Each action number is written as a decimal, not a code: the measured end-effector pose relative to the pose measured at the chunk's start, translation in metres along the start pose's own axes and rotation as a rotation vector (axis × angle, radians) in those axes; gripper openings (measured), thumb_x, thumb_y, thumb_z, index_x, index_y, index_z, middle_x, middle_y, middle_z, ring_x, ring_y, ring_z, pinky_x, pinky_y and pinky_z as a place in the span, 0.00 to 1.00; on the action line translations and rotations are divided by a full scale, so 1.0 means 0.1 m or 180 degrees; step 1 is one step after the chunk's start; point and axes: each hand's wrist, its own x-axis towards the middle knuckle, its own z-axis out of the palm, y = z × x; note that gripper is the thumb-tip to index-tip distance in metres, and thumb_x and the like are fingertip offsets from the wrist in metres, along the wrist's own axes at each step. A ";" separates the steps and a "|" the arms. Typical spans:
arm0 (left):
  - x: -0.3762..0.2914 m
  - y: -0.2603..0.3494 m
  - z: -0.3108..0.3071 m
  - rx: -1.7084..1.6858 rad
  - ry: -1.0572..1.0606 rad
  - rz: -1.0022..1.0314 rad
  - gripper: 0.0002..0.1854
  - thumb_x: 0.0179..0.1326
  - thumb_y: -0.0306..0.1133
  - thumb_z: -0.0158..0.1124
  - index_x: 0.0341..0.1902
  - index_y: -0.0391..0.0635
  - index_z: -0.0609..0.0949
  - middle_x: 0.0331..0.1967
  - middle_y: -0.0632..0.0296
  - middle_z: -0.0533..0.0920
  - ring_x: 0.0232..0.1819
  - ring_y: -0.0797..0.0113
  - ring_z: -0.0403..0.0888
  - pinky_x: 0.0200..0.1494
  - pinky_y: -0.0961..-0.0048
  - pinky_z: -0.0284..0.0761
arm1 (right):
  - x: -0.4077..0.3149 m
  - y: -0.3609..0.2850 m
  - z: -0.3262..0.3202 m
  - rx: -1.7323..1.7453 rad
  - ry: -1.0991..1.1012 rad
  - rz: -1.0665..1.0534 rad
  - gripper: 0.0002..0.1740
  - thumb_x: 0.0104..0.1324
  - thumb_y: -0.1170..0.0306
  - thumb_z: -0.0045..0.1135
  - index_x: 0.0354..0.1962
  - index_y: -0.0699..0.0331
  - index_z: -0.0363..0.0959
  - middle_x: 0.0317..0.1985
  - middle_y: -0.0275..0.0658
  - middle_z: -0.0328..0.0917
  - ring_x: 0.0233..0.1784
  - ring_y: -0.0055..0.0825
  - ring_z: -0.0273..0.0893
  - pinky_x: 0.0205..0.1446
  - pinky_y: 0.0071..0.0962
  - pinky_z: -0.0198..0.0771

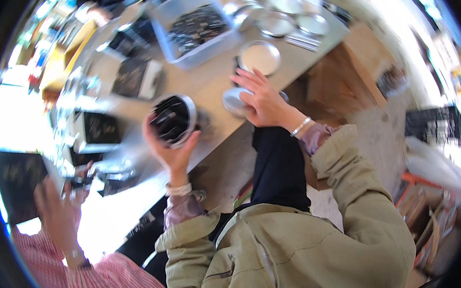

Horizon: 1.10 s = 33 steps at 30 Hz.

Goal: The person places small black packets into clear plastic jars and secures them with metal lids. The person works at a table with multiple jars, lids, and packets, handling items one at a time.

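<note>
A round clear tub [173, 119] packed with shiny black pieces, perhaps small sachets, is gripped in my left hand [178, 159]. Its open top faces up towards me, above the table's near part. My right hand [265, 100] is over a pale round lid or tin [233, 100] near the table edge and partly covers it. The right fingers are spread; whether they touch that round piece cannot be told. Just beyond the fingertips stands another round container [260, 58] with a bright rim and a pale inside.
A translucent plastic bin [205, 52] holds many black pieces. Stacked round metal lids [276, 24] fill the far right corner of the table [214, 75]. Dark boxes [131, 78] stand to the left. A co-worker in a striped sleeve [116, 277] handles a black box [21, 184]. Cardboard boxes [339, 78] stand beside the table.
</note>
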 end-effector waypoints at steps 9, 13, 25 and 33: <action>-0.14 0.11 -0.17 -0.0543 0.0165 -0.0485 0.60 0.34 0.31 0.85 0.71 0.41 0.57 0.63 0.51 0.69 0.63 0.61 0.72 0.66 0.65 0.69 | 0.23 -0.24 0.37 -0.0082 -0.1622 -0.0915 0.43 0.49 0.47 0.71 0.59 0.57 0.69 0.57 0.50 0.67 0.62 0.49 0.64 0.63 0.46 0.60; -0.13 0.07 -0.15 -0.0358 0.0413 -0.0230 0.59 0.34 0.35 0.86 0.70 0.39 0.59 0.59 0.49 0.74 0.61 0.59 0.76 0.63 0.65 0.72 | 0.85 -0.37 -0.05 0.0493 -0.0966 -0.0124 0.45 0.52 0.43 0.69 0.65 0.52 0.68 0.57 0.49 0.67 0.57 0.48 0.67 0.62 0.45 0.63; -0.13 0.04 -0.16 -0.0757 0.0093 -0.0227 0.56 0.35 0.38 0.81 0.71 0.39 0.62 0.65 0.47 0.71 0.66 0.50 0.72 0.64 0.60 0.71 | 1.65 -1.13 0.14 0.0489 -0.1885 -0.1857 0.38 0.57 0.44 0.63 0.63 0.48 0.70 0.54 0.57 0.66 0.59 0.54 0.65 0.66 0.48 0.60; -0.15 -0.05 -0.10 -0.0600 0.0164 -0.0051 0.56 0.35 0.37 0.81 0.71 0.40 0.61 0.67 0.48 0.68 0.67 0.48 0.70 0.67 0.60 0.68 | 1.64 -1.07 0.18 0.0107 -0.1823 -0.2366 0.39 0.56 0.45 0.63 0.63 0.50 0.68 0.53 0.55 0.66 0.59 0.55 0.64 0.65 0.48 0.59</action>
